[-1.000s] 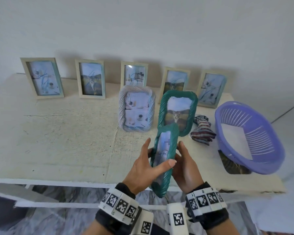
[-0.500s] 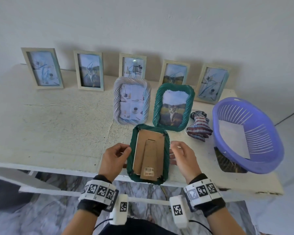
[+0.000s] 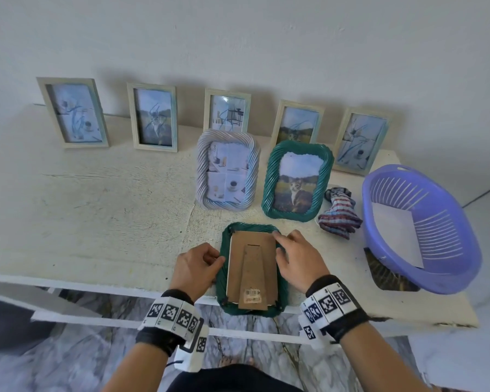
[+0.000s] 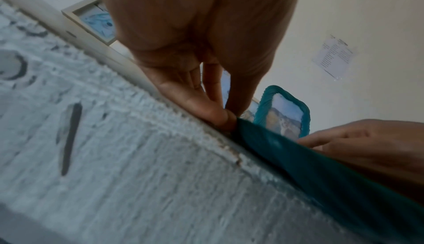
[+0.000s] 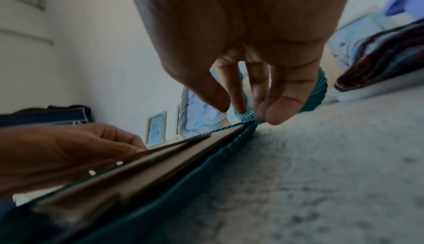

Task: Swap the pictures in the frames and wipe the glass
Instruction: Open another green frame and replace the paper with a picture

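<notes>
Green frame (image 3: 224, 278) lies face down at the near edge of the white table (image 3: 96, 210), cardboard back (image 3: 252, 267) up, its near end overhanging the edge. Left hand (image 3: 194, 268) pinches the frame's left rim, thumb and fingertips together. Right hand (image 3: 300, 258) has curled fingertips on the far right corner of the rim and backing; whether it grips or only presses cannot be told. Just beyond stand a grey twisted frame (image 3: 227, 172) and a green cat-picture frame (image 3: 296, 181). Striped cloth (image 3: 340, 213) and purple basket (image 3: 420, 230) sit to the right.
</notes>
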`<state>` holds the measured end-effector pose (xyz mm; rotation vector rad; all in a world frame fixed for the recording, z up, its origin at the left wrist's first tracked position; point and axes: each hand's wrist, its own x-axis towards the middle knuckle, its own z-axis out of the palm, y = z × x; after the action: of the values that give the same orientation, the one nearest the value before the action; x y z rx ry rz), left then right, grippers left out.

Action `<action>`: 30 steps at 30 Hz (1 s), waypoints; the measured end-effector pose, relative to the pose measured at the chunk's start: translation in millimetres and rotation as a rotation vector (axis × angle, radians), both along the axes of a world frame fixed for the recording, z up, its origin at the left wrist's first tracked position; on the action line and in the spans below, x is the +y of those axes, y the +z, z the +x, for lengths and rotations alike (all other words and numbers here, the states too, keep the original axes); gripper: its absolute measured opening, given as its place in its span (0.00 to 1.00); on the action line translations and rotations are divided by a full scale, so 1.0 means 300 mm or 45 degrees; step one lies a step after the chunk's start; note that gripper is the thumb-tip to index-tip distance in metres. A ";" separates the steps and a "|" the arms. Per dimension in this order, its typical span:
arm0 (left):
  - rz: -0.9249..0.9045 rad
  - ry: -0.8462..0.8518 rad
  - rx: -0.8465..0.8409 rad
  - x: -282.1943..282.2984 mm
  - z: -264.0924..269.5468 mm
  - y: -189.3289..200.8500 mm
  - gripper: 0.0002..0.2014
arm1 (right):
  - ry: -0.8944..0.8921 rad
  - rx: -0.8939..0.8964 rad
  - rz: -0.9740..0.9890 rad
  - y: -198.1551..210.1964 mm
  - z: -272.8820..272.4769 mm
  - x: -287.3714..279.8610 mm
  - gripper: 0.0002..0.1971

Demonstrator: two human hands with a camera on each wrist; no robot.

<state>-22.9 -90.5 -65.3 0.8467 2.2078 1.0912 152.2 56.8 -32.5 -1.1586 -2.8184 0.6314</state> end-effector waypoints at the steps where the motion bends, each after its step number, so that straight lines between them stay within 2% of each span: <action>1: -0.003 -0.007 0.001 0.000 -0.002 -0.002 0.05 | 0.037 -0.071 0.038 0.002 -0.006 0.002 0.23; 4: -0.006 -0.027 0.022 -0.003 -0.013 -0.013 0.05 | 0.083 -0.225 0.113 0.008 -0.016 0.005 0.24; 11: -0.007 -0.058 0.075 -0.005 -0.020 -0.030 0.05 | 0.131 -0.267 0.142 0.005 0.014 0.009 0.24; 16: -0.076 -0.115 0.052 0.004 -0.033 -0.014 0.03 | 0.079 -0.154 0.065 -0.004 0.021 -0.020 0.24; 22: -0.180 -0.174 0.263 0.100 -0.070 0.063 0.15 | 0.012 -0.030 -0.150 -0.018 0.041 -0.072 0.27; 27: -0.385 -0.170 0.322 0.205 -0.114 0.084 0.15 | -0.027 -0.028 -0.172 -0.028 0.029 -0.097 0.29; 30: -0.419 -0.162 0.344 0.224 -0.119 0.079 0.14 | -0.034 -0.034 -0.171 -0.030 0.028 -0.107 0.30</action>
<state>-58.5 -23.4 -41.6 1.0153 2.4234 0.5566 160.5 24.8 -41.5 -1.2323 -2.8153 0.8208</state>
